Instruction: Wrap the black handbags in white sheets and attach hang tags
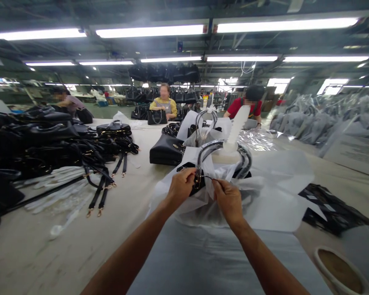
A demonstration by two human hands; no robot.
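Front and centre on the table (pixel 126 221), black handbag (pixel 199 189) sits partly in white tissue (pixel 276 172), plastic-wrapped handle (pixel 209 146) standing up. Right hand (pixel 229 200): thumb and finger pinched on thin black cord (pixel 208 177). Left hand (pixel 182 184) by handle base, next to gold hardware; can't tell if fingers clamp anything. Another black bag (pixel 164 151) just behind; black straps (pixel 96 194) lie farther left.

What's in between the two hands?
In the head view, gold hardware hangs beside the left hand, and a thin black cord stretches from there to the right hand.
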